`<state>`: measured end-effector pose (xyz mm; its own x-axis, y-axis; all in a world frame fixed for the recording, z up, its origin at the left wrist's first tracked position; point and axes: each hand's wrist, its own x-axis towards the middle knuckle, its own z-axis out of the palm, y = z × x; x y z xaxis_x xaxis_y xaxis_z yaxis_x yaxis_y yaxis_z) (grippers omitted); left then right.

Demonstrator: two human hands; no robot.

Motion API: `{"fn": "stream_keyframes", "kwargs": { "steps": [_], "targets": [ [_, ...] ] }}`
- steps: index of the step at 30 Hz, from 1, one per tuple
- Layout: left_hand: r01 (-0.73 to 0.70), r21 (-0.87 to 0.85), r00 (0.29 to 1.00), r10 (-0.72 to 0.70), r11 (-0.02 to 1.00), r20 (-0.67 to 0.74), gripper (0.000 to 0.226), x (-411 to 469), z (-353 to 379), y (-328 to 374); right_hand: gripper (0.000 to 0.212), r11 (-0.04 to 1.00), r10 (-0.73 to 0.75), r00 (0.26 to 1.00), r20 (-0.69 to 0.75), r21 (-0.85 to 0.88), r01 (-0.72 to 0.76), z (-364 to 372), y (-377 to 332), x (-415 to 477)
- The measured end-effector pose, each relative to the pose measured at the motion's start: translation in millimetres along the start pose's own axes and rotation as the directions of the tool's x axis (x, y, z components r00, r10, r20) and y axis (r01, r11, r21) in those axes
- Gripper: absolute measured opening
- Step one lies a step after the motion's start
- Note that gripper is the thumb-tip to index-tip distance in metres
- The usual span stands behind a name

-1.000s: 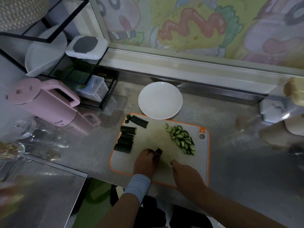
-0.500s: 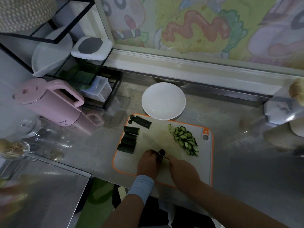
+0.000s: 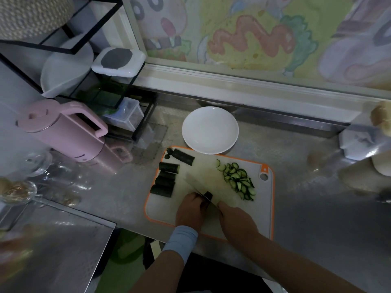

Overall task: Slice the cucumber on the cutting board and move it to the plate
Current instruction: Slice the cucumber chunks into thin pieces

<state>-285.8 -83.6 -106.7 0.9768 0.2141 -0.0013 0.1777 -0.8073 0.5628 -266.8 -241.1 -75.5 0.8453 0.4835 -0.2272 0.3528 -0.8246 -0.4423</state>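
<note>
On the white, orange-edged cutting board [image 3: 260, 212] my left hand [image 3: 190, 210] holds a short dark cucumber piece [image 3: 208, 196] down with curled fingers. My right hand [image 3: 237, 223] grips a knife handle; the knife blade [image 3: 195, 183] slants up-left across that piece. A pile of thin cucumber slices [image 3: 239, 180] lies on the board's right half. Several uncut cucumber chunks [image 3: 166, 179] sit along its left edge. Just behind the board stands an empty white plate [image 3: 210, 130].
A pink kettle [image 3: 63, 132] and glassware [image 3: 36, 166] stand to the left on the steel counter. A black wire rack [image 3: 101, 77] with containers fills the back left. White objects [image 3: 359, 140] crowd the right edge. The counter's front edge runs just below the board.
The camera view shifted a little. My right hand has closed in toward my left, bringing the knife blade over the piece held there.
</note>
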Motion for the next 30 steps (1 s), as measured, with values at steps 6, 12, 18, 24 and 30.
{"fn": "stream_keyframes", "kwargs": {
  "steps": [6,12,18,24,30],
  "targets": [
    [0.043,0.008,0.998,-0.043,0.999,-0.039,0.020,-3,-8,11,0.044,0.992,-0.101,0.994,-0.034,-0.083,0.098,1,-4,14],
    [0.081,0.068,0.997,-0.082,0.994,0.017,0.017,-1,-10,11,0.032,0.994,-0.111,0.993,-0.047,-0.026,0.110,-6,5,-7],
    [0.071,0.085,0.997,-0.073,0.994,0.023,0.016,-2,-11,10,0.031,0.995,-0.080,0.996,0.034,-0.054,0.082,-19,13,-17],
    [0.067,0.072,0.997,-0.068,0.995,0.018,0.011,-4,-13,12,0.031,0.996,-0.085,0.994,0.065,0.000,0.085,-5,12,-3],
    [0.033,0.053,0.999,-0.032,0.998,-0.008,0.005,-6,-13,12,0.032,0.981,-0.164,0.985,-0.060,-0.116,0.156,-2,-9,19]
  ]
}}
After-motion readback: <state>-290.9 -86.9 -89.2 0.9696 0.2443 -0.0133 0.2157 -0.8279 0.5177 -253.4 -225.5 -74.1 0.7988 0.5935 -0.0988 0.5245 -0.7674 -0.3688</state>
